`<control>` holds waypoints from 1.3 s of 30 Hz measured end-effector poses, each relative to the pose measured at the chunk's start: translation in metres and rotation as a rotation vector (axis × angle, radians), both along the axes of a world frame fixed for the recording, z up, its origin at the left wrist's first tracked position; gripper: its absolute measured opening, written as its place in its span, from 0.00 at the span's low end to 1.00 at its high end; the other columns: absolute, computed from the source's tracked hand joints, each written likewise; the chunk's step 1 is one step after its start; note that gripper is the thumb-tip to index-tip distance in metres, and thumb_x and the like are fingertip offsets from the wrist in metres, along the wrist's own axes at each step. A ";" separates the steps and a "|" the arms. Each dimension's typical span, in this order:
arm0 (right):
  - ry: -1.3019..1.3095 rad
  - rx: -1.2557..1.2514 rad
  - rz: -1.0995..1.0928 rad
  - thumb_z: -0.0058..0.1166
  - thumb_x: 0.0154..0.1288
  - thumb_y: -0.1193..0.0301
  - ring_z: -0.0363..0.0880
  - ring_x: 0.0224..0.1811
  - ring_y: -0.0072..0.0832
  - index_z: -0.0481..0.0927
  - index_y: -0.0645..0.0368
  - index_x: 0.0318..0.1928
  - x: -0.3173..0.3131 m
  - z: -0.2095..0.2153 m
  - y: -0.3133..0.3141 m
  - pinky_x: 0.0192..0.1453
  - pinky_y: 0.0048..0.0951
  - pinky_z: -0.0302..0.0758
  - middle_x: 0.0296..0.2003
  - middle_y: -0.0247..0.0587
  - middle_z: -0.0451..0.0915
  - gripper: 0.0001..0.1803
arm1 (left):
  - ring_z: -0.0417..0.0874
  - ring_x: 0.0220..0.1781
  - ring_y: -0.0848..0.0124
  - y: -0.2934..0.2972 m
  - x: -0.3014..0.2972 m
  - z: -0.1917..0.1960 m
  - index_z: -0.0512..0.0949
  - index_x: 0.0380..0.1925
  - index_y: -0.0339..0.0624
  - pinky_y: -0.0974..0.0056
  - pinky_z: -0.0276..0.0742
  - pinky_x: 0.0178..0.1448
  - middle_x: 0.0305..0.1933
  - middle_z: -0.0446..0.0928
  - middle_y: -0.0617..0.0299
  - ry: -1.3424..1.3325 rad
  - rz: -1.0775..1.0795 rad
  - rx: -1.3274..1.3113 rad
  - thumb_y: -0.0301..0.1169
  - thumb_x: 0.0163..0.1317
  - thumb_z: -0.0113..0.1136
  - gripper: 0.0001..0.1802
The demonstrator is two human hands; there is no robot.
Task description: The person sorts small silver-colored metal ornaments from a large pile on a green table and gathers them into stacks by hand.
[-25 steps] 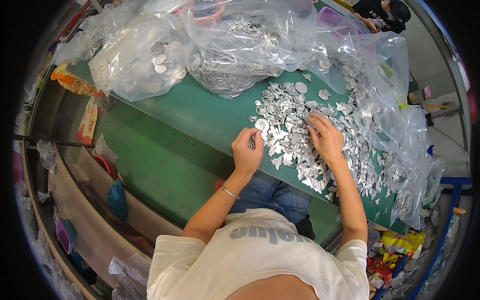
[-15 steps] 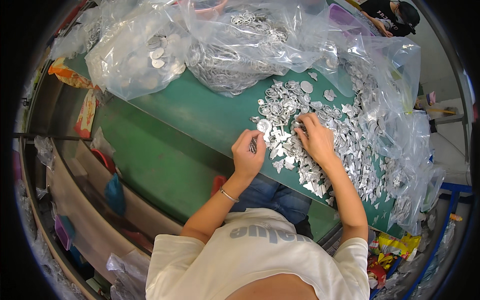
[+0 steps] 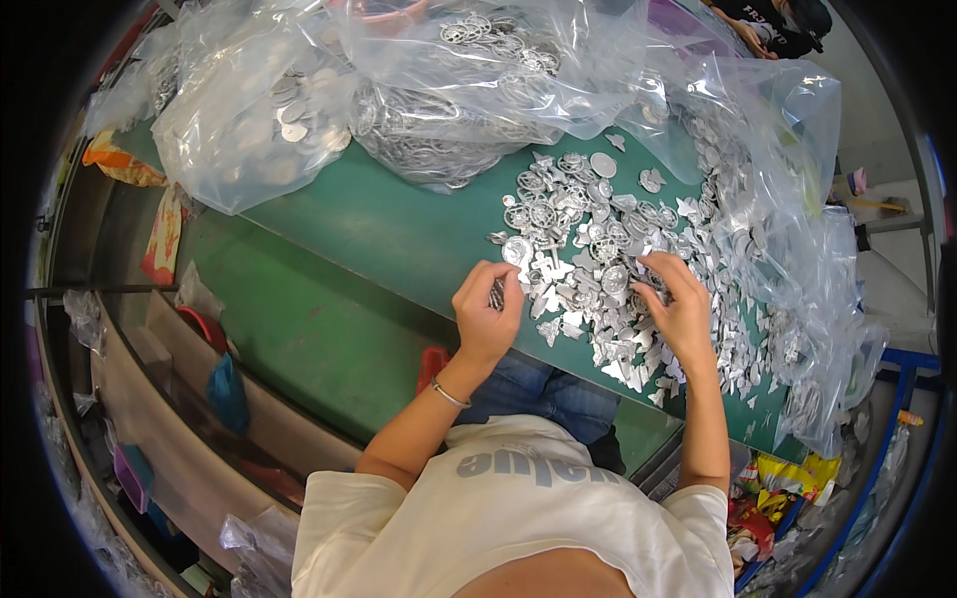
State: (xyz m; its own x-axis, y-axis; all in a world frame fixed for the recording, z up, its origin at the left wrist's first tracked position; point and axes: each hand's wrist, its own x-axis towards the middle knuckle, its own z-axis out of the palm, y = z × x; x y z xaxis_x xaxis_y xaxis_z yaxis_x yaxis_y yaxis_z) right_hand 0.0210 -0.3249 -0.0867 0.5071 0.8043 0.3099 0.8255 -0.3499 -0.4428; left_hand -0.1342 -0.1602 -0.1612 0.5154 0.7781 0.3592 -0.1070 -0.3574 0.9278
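Loose silver metal charms (image 3: 608, 269) of mixed shapes, some round and openwork, some flat and pointed, lie heaped on the green tabletop (image 3: 349, 239). At the pile's left edge, my left hand (image 3: 486, 317) is curled around several small silver metal pieces (image 3: 496, 293), their exact shape mostly hidden by the fingers. Over the pile's right part, my right hand (image 3: 682, 309) hovers with thumb and fingers apart. Nothing shows between them.
Clear plastic bags of silver rings (image 3: 439, 140) and round discs (image 3: 292, 115) stand along the far side. Another clear bag (image 3: 768, 169) drapes over the right side. A person (image 3: 773, 25) is at the far right. Brown shelving (image 3: 189, 399) lies left.
My right hand has moved right and slightly nearer, its fingers spreading, uncovering round charms in the pile. My left hand stays curled around its pieces, nearly in place. The view has shifted slightly.
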 end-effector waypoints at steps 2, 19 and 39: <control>0.006 -0.118 0.046 0.60 0.51 0.70 0.77 0.24 0.35 0.76 0.56 0.42 -0.008 0.006 0.013 0.27 0.30 0.73 0.44 0.36 0.75 0.16 | 0.70 0.20 0.67 0.000 0.000 0.000 0.73 0.27 0.32 0.68 0.65 0.26 0.21 0.69 0.55 -0.003 -0.002 -0.002 0.18 0.52 0.54 0.02; 1.003 0.328 -0.431 0.52 0.62 0.69 0.60 0.17 0.09 0.77 0.62 0.33 -0.017 -0.016 -0.030 0.20 0.13 0.54 0.23 0.28 0.76 0.09 | 0.79 0.34 0.65 0.016 -0.005 0.013 0.71 0.43 0.29 0.66 0.77 0.28 0.37 0.76 0.51 -0.282 -0.554 -1.517 0.37 0.65 0.41 0.19; 0.527 0.215 -0.290 0.59 0.51 0.76 0.69 0.24 0.26 0.79 0.62 0.34 -0.053 -0.008 -0.005 0.28 0.24 0.65 0.22 0.38 0.69 0.08 | 0.71 0.56 0.53 -0.028 -0.014 0.007 0.66 0.53 0.38 0.53 0.79 0.47 0.55 0.68 0.46 -0.196 -0.871 -1.723 0.33 0.63 0.48 0.19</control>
State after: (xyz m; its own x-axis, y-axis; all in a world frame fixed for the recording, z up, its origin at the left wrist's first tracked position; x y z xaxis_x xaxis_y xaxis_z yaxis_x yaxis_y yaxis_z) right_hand -0.0321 -0.3301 -0.0947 0.8230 0.5594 0.0985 0.3627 -0.3842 -0.8490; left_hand -0.1482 -0.1883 -0.1541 0.9486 -0.1037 -0.2990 0.1466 0.9813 0.1247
